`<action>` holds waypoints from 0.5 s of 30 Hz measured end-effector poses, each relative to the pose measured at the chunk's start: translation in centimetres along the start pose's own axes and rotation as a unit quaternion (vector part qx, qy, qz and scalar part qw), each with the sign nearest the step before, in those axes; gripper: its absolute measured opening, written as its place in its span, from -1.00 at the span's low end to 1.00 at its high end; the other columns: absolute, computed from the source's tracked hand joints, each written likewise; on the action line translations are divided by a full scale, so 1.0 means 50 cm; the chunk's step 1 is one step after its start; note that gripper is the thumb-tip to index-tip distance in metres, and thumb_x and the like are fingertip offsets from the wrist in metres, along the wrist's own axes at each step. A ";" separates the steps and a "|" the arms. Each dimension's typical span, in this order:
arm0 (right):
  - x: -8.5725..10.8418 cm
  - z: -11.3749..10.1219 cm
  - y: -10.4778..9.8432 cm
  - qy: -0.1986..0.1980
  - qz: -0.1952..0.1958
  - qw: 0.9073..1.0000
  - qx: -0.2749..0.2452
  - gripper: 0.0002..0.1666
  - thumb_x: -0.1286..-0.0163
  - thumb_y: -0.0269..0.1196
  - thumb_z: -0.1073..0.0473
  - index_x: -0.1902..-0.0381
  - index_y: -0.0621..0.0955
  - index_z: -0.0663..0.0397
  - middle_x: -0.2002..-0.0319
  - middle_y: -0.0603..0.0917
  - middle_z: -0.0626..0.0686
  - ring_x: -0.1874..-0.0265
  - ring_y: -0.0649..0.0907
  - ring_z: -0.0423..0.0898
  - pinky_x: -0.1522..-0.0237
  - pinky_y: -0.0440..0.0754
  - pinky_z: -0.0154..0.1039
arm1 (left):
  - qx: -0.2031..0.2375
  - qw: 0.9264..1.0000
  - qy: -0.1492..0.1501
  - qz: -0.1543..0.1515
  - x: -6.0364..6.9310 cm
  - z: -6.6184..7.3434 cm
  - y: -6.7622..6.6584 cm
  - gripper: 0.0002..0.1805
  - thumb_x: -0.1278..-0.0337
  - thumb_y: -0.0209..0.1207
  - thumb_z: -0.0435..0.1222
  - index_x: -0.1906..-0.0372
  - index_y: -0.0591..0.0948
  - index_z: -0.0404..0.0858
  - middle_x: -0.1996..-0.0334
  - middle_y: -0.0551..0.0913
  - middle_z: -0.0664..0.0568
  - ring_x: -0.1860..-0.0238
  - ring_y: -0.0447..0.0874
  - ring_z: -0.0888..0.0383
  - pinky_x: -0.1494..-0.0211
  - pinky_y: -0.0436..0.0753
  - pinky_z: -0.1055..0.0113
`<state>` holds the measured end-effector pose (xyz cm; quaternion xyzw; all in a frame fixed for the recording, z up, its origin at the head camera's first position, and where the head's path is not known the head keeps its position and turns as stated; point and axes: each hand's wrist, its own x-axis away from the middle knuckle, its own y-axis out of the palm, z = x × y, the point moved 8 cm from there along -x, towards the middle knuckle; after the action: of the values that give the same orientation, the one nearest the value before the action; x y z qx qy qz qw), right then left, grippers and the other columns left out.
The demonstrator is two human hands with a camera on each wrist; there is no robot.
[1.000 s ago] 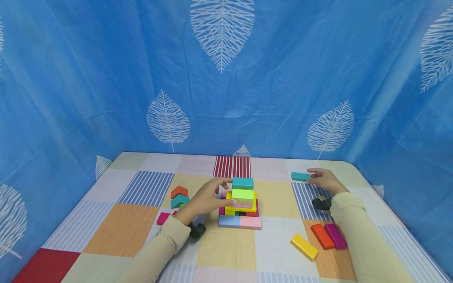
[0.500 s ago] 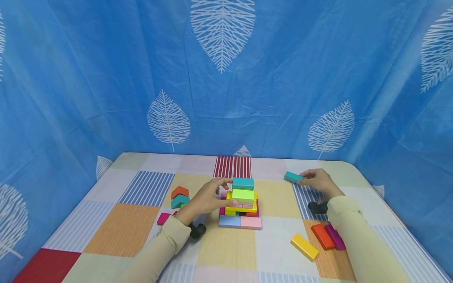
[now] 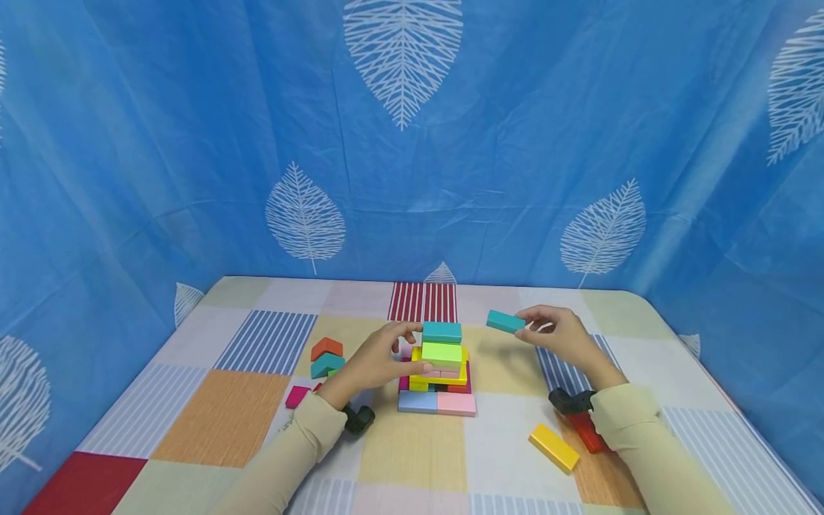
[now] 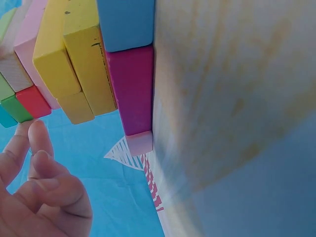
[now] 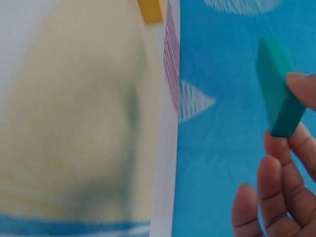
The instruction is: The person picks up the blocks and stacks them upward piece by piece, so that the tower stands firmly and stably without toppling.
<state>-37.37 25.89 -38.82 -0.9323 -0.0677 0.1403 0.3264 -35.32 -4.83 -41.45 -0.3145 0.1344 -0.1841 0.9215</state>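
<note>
A tower of coloured blocks stands mid-table, with a lime green block [image 3: 441, 354] high up and a teal block [image 3: 441, 332] on top. My left hand [image 3: 380, 357] is at its left side, thumb by the front face. In the left wrist view, fingertips touch the back beside a red block [image 4: 33, 102] and a green block [image 4: 16, 108]. My right hand [image 3: 563, 337] pinches one end of another teal block [image 3: 505, 321] between thumb and fingers, held above the table right of the tower. The right wrist view shows this teal block [image 5: 276, 89] tilted, its thumb partly out of frame.
Left of the tower lie an orange block [image 3: 326, 348], a teal arched block [image 3: 327, 365] and a magenta block [image 3: 297, 396]. A yellow block [image 3: 553, 448] and a red block [image 3: 587, 432] lie at front right, the red partly under my right wrist. A blue curtain [image 3: 502, 143] surrounds the table.
My right hand has taken hold of the teal block at the far right, lifted it and carried it left toward the tower. The left hand has stayed at the tower.
</note>
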 end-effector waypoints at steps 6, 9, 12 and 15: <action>0.030 -0.050 0.013 -0.057 0.019 0.998 -0.026 -0.66 -0.40 0.48 0.35 -0.10 0.74 0.33 0.10 0.77 0.15 0.21 0.65 -0.22 0.09 0.70 -0.36 | 0.003 1.000 0.000 -0.002 -0.002 -0.002 0.001 -0.21 -0.18 0.57 -0.13 -0.48 0.55 -0.25 -0.04 0.61 -0.04 0.06 0.50 0.04 0.20 0.60 0.33; 0.042 -0.076 0.019 -0.088 0.027 0.995 -0.048 -0.67 -0.37 0.47 0.40 -0.08 0.75 0.32 0.08 0.77 0.16 0.22 0.66 -0.22 0.10 0.71 -0.35 | 0.003 1.000 0.000 -0.002 -0.003 -0.003 0.001 -0.20 -0.17 0.58 -0.12 -0.48 0.55 -0.25 -0.02 0.60 -0.03 0.07 0.50 0.04 0.20 0.61 0.33; 0.048 -0.099 0.031 -0.120 0.024 0.991 -0.059 -0.68 -0.34 0.47 0.44 -0.05 0.76 0.30 0.10 0.77 0.13 0.22 0.67 -0.19 0.09 0.69 -0.37 | 0.005 1.000 -0.001 -0.002 -0.002 -0.005 0.001 -0.20 -0.17 0.58 -0.12 -0.48 0.55 -0.25 -0.01 0.60 -0.02 0.07 0.50 0.04 0.20 0.60 0.33; 0.052 -0.120 0.048 -0.153 0.015 0.987 -0.057 -0.67 -0.30 0.48 0.47 -0.03 0.77 0.28 0.12 0.78 0.08 0.22 0.68 -0.12 0.08 0.70 -0.36 | 0.006 1.000 -0.002 -0.003 -0.002 -0.006 0.002 -0.20 -0.17 0.57 -0.11 -0.47 0.55 -0.26 -0.01 0.60 -0.02 0.07 0.50 0.04 0.20 0.60 0.35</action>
<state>-32.97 21.05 -36.41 -0.9180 -0.1111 0.2815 0.2562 -35.50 -4.89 -41.73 -0.3094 0.1307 -0.1869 0.9231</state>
